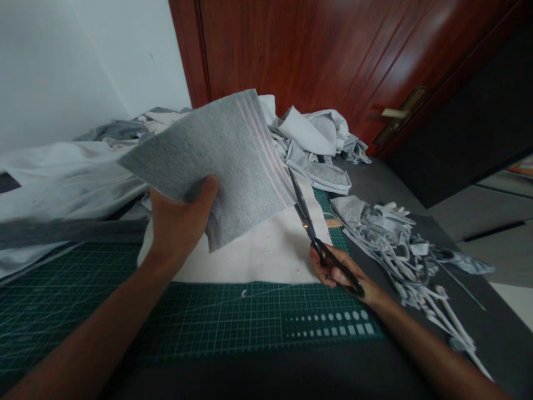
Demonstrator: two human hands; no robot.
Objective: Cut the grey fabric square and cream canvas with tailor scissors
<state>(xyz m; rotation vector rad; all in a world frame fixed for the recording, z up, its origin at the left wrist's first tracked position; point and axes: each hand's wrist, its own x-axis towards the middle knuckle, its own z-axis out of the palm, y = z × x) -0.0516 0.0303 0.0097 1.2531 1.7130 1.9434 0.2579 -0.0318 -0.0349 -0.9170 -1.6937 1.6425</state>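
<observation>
Cloth (233,150), grey, pink-striped, raised near centre; striped edge looks uncut, so work judged partway. Left hand (179,222) pinches it, thumb on top, cloth spreading toward 1 o'clock. Right hand (333,266) grips scissors (315,242), blades at cloth's 4 o'clock; snipped scraps (400,250) lie beyond.

Beyond the green gridded cutting mat (233,316) stands a reddish-brown wooden door (291,50) with a lever handle (395,113); right of the mat lies a heap of fabric scraps (402,250); beyond its left side, a white wall (104,55).
</observation>
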